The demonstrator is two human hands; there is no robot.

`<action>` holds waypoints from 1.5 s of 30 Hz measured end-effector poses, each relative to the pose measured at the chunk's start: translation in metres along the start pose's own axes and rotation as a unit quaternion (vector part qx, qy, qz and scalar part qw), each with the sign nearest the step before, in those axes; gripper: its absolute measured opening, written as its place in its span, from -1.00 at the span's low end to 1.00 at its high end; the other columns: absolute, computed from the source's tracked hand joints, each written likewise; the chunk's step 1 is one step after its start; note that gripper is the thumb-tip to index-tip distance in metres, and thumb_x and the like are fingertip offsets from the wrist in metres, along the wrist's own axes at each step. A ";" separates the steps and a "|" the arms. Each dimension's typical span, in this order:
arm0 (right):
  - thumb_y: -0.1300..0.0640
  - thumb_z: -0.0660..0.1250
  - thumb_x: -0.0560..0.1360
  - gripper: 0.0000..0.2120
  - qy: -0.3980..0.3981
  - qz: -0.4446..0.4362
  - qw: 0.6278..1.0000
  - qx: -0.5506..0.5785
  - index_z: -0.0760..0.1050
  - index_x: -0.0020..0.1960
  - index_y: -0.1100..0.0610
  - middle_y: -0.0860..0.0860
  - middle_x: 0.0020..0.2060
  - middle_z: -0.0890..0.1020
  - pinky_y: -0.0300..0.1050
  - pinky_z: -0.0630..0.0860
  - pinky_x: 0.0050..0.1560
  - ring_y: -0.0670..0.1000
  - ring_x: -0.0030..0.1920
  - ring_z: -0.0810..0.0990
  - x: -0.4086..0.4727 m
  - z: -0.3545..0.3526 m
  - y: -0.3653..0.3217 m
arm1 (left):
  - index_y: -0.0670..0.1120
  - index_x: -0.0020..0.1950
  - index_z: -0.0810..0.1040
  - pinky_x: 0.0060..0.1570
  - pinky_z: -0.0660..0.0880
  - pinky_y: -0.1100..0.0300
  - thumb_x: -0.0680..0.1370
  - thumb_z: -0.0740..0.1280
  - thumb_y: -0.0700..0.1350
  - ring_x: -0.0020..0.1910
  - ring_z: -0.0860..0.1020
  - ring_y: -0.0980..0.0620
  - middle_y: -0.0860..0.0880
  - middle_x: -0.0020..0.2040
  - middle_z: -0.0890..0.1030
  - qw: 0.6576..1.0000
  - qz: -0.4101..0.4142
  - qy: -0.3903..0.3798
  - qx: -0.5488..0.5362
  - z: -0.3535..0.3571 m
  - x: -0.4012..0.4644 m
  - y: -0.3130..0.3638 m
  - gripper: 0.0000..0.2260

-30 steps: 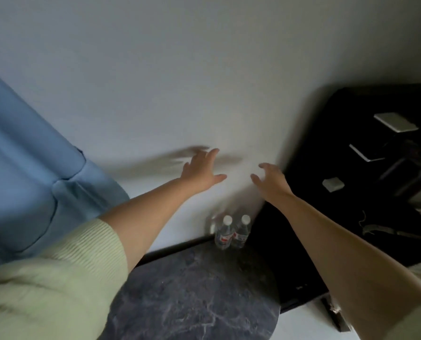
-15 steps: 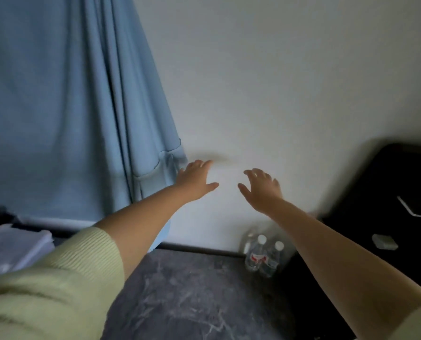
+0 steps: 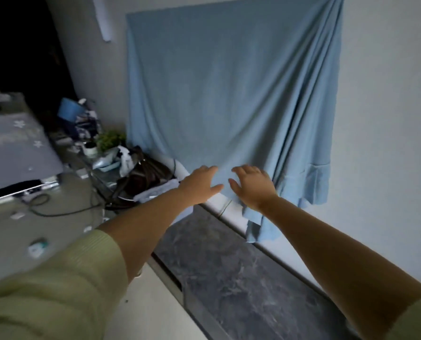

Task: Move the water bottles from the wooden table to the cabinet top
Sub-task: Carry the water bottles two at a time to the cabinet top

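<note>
Both hands empty. Left hand [image 3: 199, 186] and right hand [image 3: 252, 187] are held out ahead, fingers spread and loosely straight, gripping nothing; they hang close beside each other in front of the lower edge of the curtain [image 3: 231, 94], not clearly touching it.

Change: half a second ago two bottles stood at the back corner of the dark marbled top, by the wall, below the right hand. Now the view has swung left and they are out of frame. The black unit seen on the right before is gone from view too. Hands kept the same spread pose through the turn. Judged meaning: that pair is set down and released, and the person is turning away, probably toward the next bottles. No bottle shows anywhere now, so how many remain cannot be told.

Near: green sleeve [image 3: 57, 290], then the marbled top [image 3: 229, 278] running under both forearms; the part in view is bare. If this is the cabinet top, the bottles lie off to the right, unseen.

Middle: pale floor or surface at left with a cable [image 3: 57, 209] and small scraps.

Far: a clutter against the wall. A blue bucket [image 3: 69, 109], contents not visible. A small white pot [image 3: 90, 150] holding a green plant [image 3: 110, 141]. A dark bag [image 3: 143, 173], slumped, contents hidden. No wooden table can be picked out.
</note>
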State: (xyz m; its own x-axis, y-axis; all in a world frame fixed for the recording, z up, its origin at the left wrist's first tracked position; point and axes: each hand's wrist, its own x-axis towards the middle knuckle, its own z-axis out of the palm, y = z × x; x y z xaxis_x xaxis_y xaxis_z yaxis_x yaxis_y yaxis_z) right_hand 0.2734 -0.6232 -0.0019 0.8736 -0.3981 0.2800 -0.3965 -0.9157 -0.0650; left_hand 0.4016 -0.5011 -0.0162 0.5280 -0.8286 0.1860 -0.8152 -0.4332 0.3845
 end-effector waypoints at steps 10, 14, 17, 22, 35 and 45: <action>-0.08 0.12 0.60 -0.62 -0.021 -0.204 0.977 0.059 0.41 0.32 0.09 0.11 0.28 0.49 0.01 0.30 0.29 0.16 0.29 0.44 0.026 0.023 -0.319 | -0.14 0.43 0.34 0.27 0.37 0.07 0.54 0.33 0.03 0.33 0.41 -0.14 -0.19 0.34 0.44 0.972 -0.217 0.074 0.045 -0.151 -0.227 -0.211 -0.48; -0.08 0.11 0.60 -0.61 -0.032 -0.251 0.964 0.087 0.40 0.33 0.11 0.14 0.27 0.50 0.07 0.32 0.28 0.18 0.29 0.45 0.017 0.035 -0.434 | -0.15 0.41 0.35 0.25 0.38 0.05 0.55 0.32 0.00 0.32 0.42 -0.12 -0.18 0.34 0.43 0.953 -0.270 0.110 0.081 -0.202 -0.323 -0.275 -0.52; -0.08 0.11 0.60 -0.59 -0.039 -0.299 0.949 0.089 0.37 0.36 0.10 0.15 0.29 0.48 0.05 0.35 0.28 0.17 0.30 0.46 0.011 0.043 -0.508 | -0.11 0.47 0.27 0.33 0.30 0.03 0.57 0.29 0.05 0.40 0.32 -0.09 -0.13 0.42 0.37 0.933 -0.318 0.120 0.118 -0.233 -0.388 -0.312 -0.47; -0.10 0.10 0.61 -0.58 -0.046 -0.374 0.921 0.097 0.34 0.40 0.06 0.08 0.35 0.45 0.07 0.34 0.29 0.12 0.33 0.43 -0.001 0.045 -0.620 | -0.07 0.49 0.23 0.35 0.29 0.03 0.57 0.27 0.09 0.43 0.30 -0.10 -0.14 0.44 0.33 0.889 -0.413 0.151 0.127 -0.271 -0.477 -0.357 -0.46; -0.04 0.16 0.59 -0.58 -0.067 -0.542 0.824 0.149 0.33 0.38 0.13 0.15 0.23 0.49 0.03 0.43 0.12 0.20 0.22 0.49 -0.010 0.056 -0.879 | -0.04 0.46 0.26 0.27 0.39 -0.08 0.54 0.29 0.09 0.34 0.38 -0.19 -0.16 0.35 0.39 0.761 -0.604 0.187 0.145 -0.363 -0.635 -0.451 -0.46; -0.05 0.16 0.59 -0.59 -0.112 -0.612 0.771 0.137 0.35 0.37 0.12 0.16 0.30 0.44 0.11 0.40 0.24 0.19 0.32 0.42 -0.028 0.071 -1.015 | 0.04 0.41 0.32 0.28 0.39 -0.06 0.50 0.29 0.11 0.38 0.35 -0.16 -0.10 0.40 0.37 0.683 -0.683 0.224 0.127 -0.379 -0.705 -0.517 -0.50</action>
State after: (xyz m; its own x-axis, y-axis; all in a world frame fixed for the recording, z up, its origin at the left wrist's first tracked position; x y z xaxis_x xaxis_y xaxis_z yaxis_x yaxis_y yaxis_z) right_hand 0.6717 0.3130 -0.0120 0.5841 0.8025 0.1219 0.8117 -0.5769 -0.0914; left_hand 0.5410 0.4410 -0.0034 0.8110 0.5780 0.0909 0.5268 -0.7889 0.3165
